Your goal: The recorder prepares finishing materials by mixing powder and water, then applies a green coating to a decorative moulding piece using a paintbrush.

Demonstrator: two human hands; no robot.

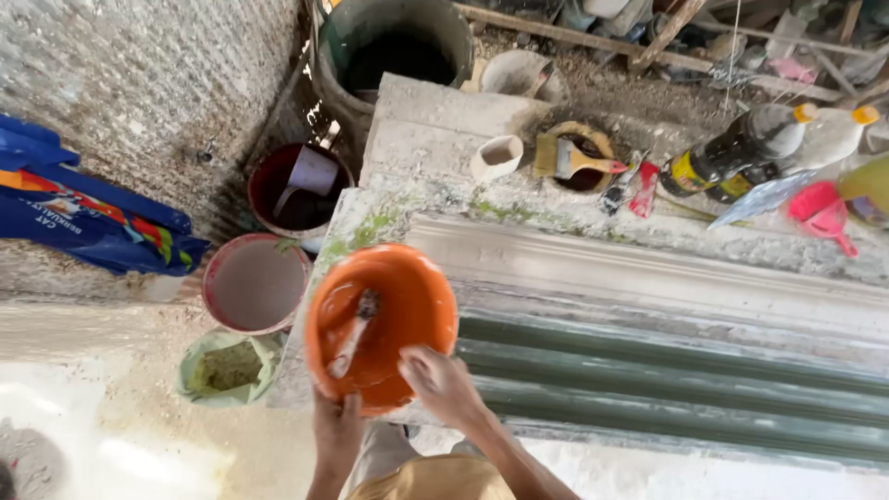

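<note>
Orange plastic fills the lower middle of the frame: a round orange bowl (381,324) held over the near left corner of the bench (648,278). The left hand (338,428) grips the bowl's near rim from below, fingers closed on the edge. The right hand (443,384) reaches over the rim at the lower right, fingers curled down inside the bowl; whether they pinch anything cannot be told. A stick-like stirring tool (352,335), coated in pale paste, lies slanted inside the bowl, apart from both hands.

Left of the bowl, on the ground, stand a red-rimmed bucket (256,282) of grey mix, a small green tub (227,368) below it, and a dark red bucket (298,190) with a scoop above it. A large dark barrel (394,46) sits at the top centre. On the bench's far part lie a white cup (496,156), a paintbrush (574,159) across a round tin, two bottles (741,148) with orange caps, and a pink scoop (822,215) at the upper right. Green ribbed moulding (667,389) runs along the bench at the lower right. A blue bag (83,208) hangs at the left edge.
</note>
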